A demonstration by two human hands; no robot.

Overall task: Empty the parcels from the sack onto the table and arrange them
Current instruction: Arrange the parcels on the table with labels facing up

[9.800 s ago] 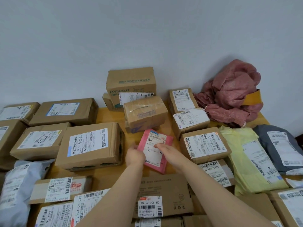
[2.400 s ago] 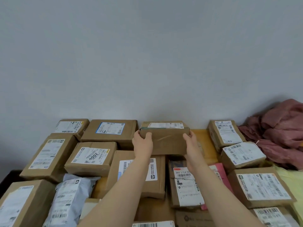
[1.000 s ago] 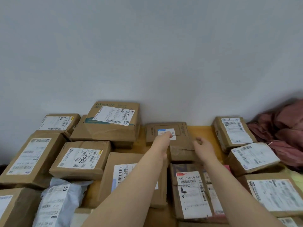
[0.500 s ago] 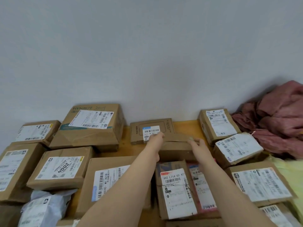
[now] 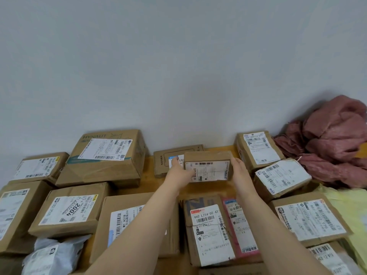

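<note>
Cardboard parcel (image 5: 208,169) in left hand (image 5: 178,172), right hand (image 5: 239,172)

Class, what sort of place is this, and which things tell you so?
Likely a parcel sorting room. A wooden table by a bare wall is crowded with cardboard parcels bearing barcode labels, a crumpled red sack lies at right, and the left hand and right hand hold a small box.
</note>
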